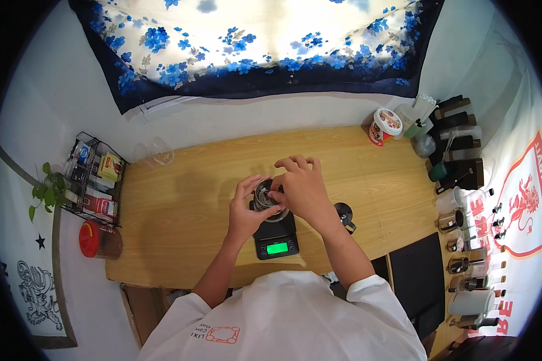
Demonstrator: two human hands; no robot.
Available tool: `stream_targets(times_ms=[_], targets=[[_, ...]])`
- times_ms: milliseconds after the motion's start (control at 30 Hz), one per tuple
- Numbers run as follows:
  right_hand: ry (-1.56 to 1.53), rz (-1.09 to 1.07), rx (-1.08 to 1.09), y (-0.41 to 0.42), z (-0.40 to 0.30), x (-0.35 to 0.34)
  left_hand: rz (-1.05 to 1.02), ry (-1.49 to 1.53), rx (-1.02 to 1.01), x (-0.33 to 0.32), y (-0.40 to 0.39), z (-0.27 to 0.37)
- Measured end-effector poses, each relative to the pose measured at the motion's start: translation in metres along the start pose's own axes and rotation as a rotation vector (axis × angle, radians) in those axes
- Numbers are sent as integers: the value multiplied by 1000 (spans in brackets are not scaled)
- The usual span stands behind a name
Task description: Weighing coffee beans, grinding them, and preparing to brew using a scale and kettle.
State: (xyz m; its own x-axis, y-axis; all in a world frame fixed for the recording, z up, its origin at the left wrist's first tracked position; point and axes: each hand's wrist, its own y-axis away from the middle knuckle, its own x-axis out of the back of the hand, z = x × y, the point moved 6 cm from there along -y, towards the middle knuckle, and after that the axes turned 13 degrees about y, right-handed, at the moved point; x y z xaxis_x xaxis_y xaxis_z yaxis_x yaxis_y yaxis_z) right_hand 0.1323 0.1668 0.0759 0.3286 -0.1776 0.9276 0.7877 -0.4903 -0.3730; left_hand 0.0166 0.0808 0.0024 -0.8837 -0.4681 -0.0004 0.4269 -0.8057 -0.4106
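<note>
A black digital scale (276, 239) with a lit green display lies on the wooden table. On its platform stands a small metal cup (264, 187), perforated or grainy inside; I cannot tell which. My left hand (249, 205) curls around the cup's left side and near rim, holding it. My right hand (298, 187) reaches over the cup's right side, thumb and index finger pinched at its opening; anything between them is hidden. To the right, partly behind my right wrist, sits a round dark metal lid or vessel with a handle (344, 215).
Two clear glasses (161, 152) stand at the back left. A wire rack (101, 176) of packets and a red-lidded jar (100, 240) border the left. A white-lidded tub (384, 126) stands back right. Metal and plastic cups (450, 220) line the right side near a black mat (418, 275).
</note>
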Motion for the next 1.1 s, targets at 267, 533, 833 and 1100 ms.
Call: stream_targets(times_ms=[267, 533, 833, 1100], targets=[[8, -25, -8, 0, -1, -4, -2, 2, -6, 1, 0, 4], [19, -49, -13, 1, 1, -9, -7, 15, -30, -1, 0, 5], [-1, 6, -8, 3, 0, 3, -7, 16, -31, -2, 1, 4], [-6, -25, -16, 2, 2, -3, -15, 13, -25, -3, 0, 9]])
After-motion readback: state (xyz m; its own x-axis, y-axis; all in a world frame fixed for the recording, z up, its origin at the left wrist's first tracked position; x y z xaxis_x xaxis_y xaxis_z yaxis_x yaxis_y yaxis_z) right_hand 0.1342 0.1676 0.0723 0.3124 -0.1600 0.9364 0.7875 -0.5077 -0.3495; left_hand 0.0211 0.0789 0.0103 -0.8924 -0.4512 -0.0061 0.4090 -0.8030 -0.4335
